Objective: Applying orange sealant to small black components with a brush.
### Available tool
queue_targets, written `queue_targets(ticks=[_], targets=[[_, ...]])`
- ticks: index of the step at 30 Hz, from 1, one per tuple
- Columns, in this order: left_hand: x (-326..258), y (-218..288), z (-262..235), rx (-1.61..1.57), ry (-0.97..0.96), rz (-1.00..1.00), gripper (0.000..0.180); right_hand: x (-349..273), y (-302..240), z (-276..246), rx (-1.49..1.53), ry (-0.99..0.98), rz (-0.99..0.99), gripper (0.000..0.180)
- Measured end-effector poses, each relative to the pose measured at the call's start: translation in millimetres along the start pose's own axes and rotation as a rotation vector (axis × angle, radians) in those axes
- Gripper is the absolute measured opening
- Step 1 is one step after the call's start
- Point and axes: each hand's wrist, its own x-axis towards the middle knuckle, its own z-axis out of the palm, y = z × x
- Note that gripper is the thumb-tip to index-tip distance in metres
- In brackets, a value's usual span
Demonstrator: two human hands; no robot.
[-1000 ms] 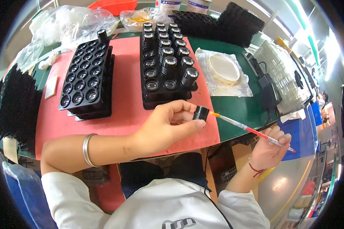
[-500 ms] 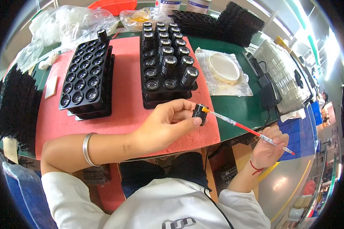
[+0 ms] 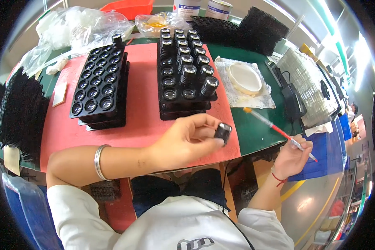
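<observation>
My left hand [image 3: 182,141] pinches a short black lens barrel [image 3: 223,132] between thumb and fingers, over the front edge of the pink mat [image 3: 142,104]. A thin brush [image 3: 278,129] with a yellowish tip and a red and clear handle is in my right hand [image 3: 293,157], its tip apart from the barrel. Ahead of my left hand stands a black tray [image 3: 178,102], with several tall lens barrels [image 3: 188,74] upright in it and some low ones in the front and left holes. Another black tray [image 3: 96,111] on the left holds low lens pieces and one tall barrel.
A white round dish [image 3: 257,86] of pale contents lies on a paper sheet at the right. Black trays are stacked left [image 3: 18,116] and back right [image 3: 262,30]. Plastic bags [image 3: 77,29], a red bin [image 3: 129,7] and two cans [image 3: 187,7] are behind. A black adapter [image 3: 293,100] lies right.
The brush tip has left the lens barrel and moved right and up, towards the dish. My left hand has shifted slightly right and down, turning the barrel.
</observation>
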Motion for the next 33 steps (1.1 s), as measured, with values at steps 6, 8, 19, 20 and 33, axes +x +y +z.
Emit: queue_targets(ticks=[6, 8, 19, 20, 33], targets=[[-25.9, 55.9, 11.8, 0.578, -0.125, 0.367, 0.034, 5.7, 38.8, -12.5, -0.157, 0.15, 0.03, 0.024], [-27.9, 87.2, 1.3, 0.754, -0.078, 0.589, 0.035, 6.3, 40.8, -8.4, -0.234, 0.2, 0.003, 0.025], [-29.7, 160.3, -226.2, 1.148, 0.668, 0.422, 0.024, 4.8, 39.4, -3.2, -0.393, 0.141, 0.049, 0.031], [-29.4, 155.7, -230.7, 1.181, 0.658, 0.333, 0.025, 4.6, 38.6, -3.9, -0.395, 0.158, 0.047, 0.031], [-28.9, 151.0, -238.8, 1.268, 0.629, 0.06, 0.038, 4.9, 34.5, -6.1, -0.416, 0.169, 0.039, 0.029]])
